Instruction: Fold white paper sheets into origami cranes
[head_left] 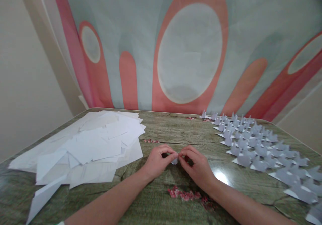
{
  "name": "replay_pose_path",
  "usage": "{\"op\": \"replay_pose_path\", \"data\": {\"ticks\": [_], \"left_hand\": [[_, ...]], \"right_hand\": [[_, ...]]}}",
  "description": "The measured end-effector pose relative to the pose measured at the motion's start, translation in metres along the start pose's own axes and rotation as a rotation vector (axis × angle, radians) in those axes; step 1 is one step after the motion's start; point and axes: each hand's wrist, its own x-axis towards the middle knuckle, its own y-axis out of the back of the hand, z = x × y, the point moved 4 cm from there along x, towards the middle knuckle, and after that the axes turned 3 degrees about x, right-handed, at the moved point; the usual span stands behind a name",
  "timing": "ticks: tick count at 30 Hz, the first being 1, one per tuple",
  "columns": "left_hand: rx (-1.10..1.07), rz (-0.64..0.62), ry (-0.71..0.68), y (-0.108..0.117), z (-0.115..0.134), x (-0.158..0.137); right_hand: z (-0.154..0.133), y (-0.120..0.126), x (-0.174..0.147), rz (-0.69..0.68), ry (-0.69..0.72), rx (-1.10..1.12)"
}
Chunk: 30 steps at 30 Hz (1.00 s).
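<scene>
My left hand [162, 158] and my right hand [195, 163] meet over the middle of the table, fingertips nearly touching. Pinched between them is a small piece of folded white paper [174, 161], mostly covered by the fingers. Only its lower part shows beneath the fingertips, so its full shape is hidden. Both hands have thumb and forefinger pressed together on it.
A spread pile of white paper sheets [100, 144] covers the left side, with one folded sheet [45, 196] near the front. Rows of folded white paper figures [259, 144] stand at the right. The wood-patterned table [173, 127] bears printed pink blossoms [184, 194]. Behind it hangs a patterned backdrop [141, 23].
</scene>
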Motion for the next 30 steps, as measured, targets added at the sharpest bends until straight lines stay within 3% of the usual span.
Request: {"op": "replay_pose_path", "data": {"ticks": [21,30], "left_hand": [[-0.007,-0.075,-0.028,-0.0031,0.0028,0.0006],[0.014,-0.066,-0.02,-0.0042,0.0031,0.001]], "right_hand": [[0.0018,0.0039,0.0015,0.031,-0.048,0.012],[-0.0045,0.0051,0.002,0.021,0.005,-0.007]]}}
